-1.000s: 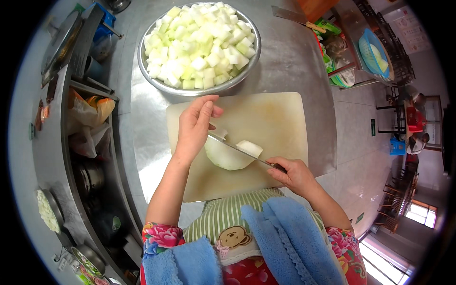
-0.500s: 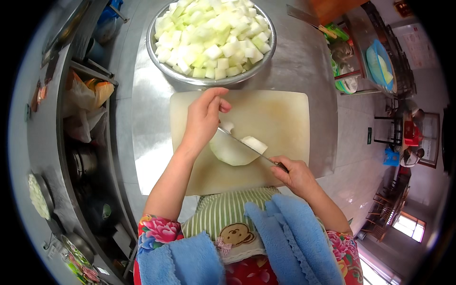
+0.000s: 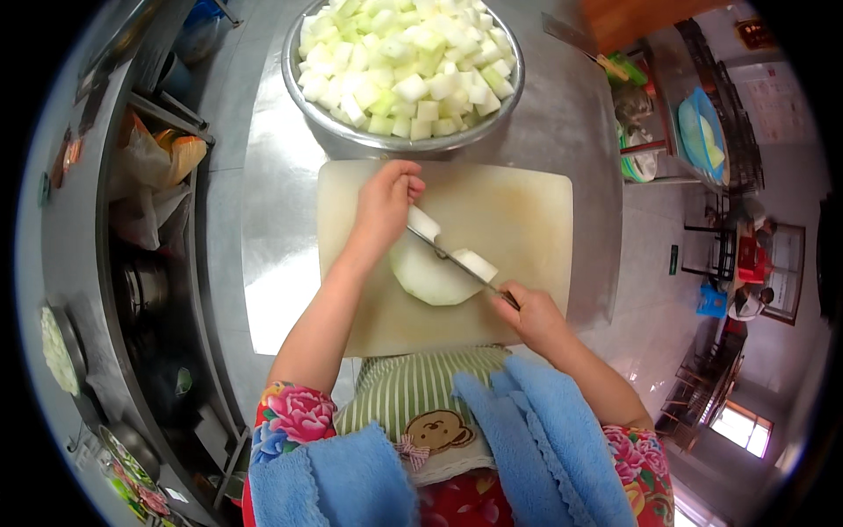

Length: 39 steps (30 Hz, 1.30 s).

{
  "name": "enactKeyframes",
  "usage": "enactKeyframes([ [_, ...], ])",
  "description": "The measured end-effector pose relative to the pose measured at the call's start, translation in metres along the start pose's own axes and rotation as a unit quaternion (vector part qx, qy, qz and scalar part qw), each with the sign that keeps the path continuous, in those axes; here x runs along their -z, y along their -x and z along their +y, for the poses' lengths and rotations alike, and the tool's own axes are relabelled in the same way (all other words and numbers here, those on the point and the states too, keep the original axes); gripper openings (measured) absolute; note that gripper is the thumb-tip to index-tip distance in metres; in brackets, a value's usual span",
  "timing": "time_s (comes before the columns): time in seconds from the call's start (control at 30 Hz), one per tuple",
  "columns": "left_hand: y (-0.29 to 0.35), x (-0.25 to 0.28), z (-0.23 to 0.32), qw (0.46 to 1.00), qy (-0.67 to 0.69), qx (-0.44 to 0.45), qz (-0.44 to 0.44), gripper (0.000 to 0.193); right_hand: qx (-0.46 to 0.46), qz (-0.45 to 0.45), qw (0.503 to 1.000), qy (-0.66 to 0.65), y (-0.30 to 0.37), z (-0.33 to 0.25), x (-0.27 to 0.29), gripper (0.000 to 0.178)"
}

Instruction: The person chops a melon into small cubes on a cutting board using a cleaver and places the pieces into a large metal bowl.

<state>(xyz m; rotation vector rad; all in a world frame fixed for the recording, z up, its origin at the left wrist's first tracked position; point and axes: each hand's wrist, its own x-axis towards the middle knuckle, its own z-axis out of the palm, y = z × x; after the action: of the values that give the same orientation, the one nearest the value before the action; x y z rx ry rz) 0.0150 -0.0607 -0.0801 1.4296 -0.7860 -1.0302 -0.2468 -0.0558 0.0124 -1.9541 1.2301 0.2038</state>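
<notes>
A large pale piece of peeled melon (image 3: 426, 279), which looks like winter melon, lies on the white cutting board (image 3: 518, 211). My right hand (image 3: 536, 312) is closed round the handle of a knife (image 3: 465, 267). Its narrow-looking blade slants across the melon toward my left hand. Beyond the blade are a cut white strip (image 3: 424, 222) and a thicker white chunk (image 3: 477, 263). My left hand (image 3: 386, 204) is curled above the board's left side, beside the strip and the blade's far end. Whatever its fingers hold, if anything, is hidden.
A metal bowl (image 3: 307, 110) heaped with pale melon cubes (image 3: 408, 66) stands beyond the board on the steel table (image 3: 580, 228). A broad blade (image 3: 566, 32) lies at the far right. Shelves with bags (image 3: 140, 193) run along the left; a blue basin (image 3: 702, 132) is at right.
The strip beyond the blade shows more and leans away from the melon. My left fingers have curled in, the index finger no longer stretched out. My right hand has shifted slightly left with the knife.
</notes>
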Motion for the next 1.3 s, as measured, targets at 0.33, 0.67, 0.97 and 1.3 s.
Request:
enactKeyframes([
  [0.33, 0.0, -0.006, 0.009, 0.998, -0.047, -0.036, 0.029, 0.022, 0.021, 0.033, 0.999, -0.017, -0.005, 0.02, -0.012, 0.032],
  [0.67, 0.011, 0.002, 0.039, 0.999, 0.006, -0.052, 0.007, 0.022, 0.075, 0.039, 0.994, -0.076, 0.003, 0.013, -0.002, 0.036],
  [0.97, 0.031, 0.01, 0.09, 0.996, -0.034, -0.057, -0.065, 0.027, 0.074, 0.051, 0.993, -0.073, 0.029, -0.007, 0.013, 0.036],
  [1.3, 0.04, 0.014, 0.085, 0.996, 0.042, -0.001, -0.081, 0.028, 0.066, 0.029, 0.995, -0.064, 0.049, -0.015, 0.014, 0.032],
])
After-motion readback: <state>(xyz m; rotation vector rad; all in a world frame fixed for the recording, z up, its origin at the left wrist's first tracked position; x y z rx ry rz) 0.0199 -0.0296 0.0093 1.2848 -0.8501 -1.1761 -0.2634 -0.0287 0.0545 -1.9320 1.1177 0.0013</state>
